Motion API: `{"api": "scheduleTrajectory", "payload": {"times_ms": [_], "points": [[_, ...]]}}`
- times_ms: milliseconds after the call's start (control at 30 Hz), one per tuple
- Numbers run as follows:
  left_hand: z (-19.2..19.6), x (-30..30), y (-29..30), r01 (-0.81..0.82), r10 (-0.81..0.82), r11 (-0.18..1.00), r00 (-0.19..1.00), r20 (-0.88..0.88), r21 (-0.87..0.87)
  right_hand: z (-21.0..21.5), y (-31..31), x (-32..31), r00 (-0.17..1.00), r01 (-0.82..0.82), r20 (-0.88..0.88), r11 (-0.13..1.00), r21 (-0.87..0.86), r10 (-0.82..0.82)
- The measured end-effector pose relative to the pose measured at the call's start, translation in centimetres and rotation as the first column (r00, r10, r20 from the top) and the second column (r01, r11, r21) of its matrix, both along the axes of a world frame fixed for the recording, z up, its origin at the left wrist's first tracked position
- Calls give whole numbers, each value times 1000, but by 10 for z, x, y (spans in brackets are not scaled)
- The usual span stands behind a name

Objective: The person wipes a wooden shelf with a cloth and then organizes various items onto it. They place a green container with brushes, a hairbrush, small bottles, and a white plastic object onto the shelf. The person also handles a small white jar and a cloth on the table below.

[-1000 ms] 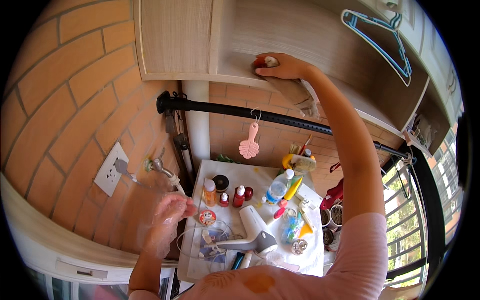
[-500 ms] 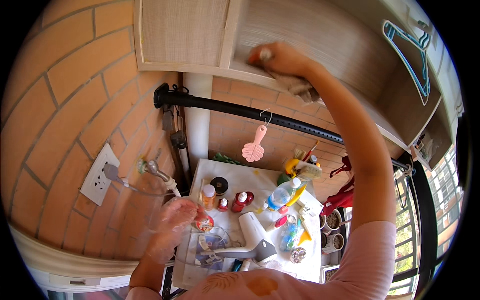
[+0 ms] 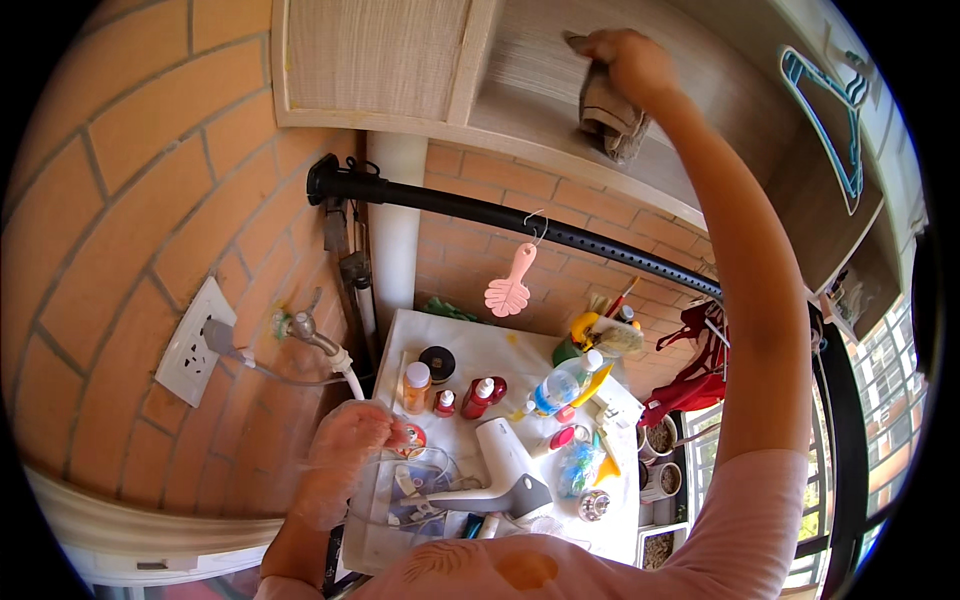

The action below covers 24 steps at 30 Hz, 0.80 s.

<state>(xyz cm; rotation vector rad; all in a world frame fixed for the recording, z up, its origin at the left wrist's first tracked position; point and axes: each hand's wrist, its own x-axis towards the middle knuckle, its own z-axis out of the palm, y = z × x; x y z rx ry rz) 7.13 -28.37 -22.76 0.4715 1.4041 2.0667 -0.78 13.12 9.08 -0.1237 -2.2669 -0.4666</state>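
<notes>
A person's left hand (image 3: 352,440), inside a clear plastic glove (image 3: 326,492), hovers over the near left side of a white surface (image 3: 490,346), fingers curled; whether that grip holds anything cannot be told. Close by on the surface lies a white and gray hair dryer (image 3: 502,470), with an orange bottle (image 3: 415,394) and a red bottle (image 3: 477,400) farther back. Beyond them, a pink comb (image 3: 508,290) hangs from a black rod (image 3: 450,207). Farthest, the right hand (image 3: 634,66) is raised into an open wooden compartment (image 3: 545,78), its grip closed around a folded brown cloth (image 3: 608,112) that droops below the palm, near the back panel. With the cloth in hand inside the compartment, the work appears under way and unfinished; how much of the wood has been covered, and how much is left, cannot be told.
</notes>
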Motion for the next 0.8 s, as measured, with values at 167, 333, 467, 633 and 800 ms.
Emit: {"api": "scheduleTrajectory", "payload": {"times_ms": [167, 333, 467, 633, 800], "points": [[4, 5, -12, -29, 29, 1000, 999, -13, 3, 38, 45, 14, 946, -305, -299, 35, -952, 126], [-13, 5, -22, -99, 99, 995, 995, 21, -23, 77, 110, 66, 999, 16, 32, 960, -279, -7], [-11, 10, -21, -145, 145, 989, 987, 74, -11, 62, 58, 63, 959, -210, -283, 675, -707, 2], [-7, 16, -18, -120, 123, 992, 989, 81, -37, 20, 3, 46, 851, -35, 442, 870, -492, 285], [-4, 19, -16, -98, 104, 994, 988, 116, -57, -20, -43, 44, 713, -57, 635, 927, -372, 299]]}}
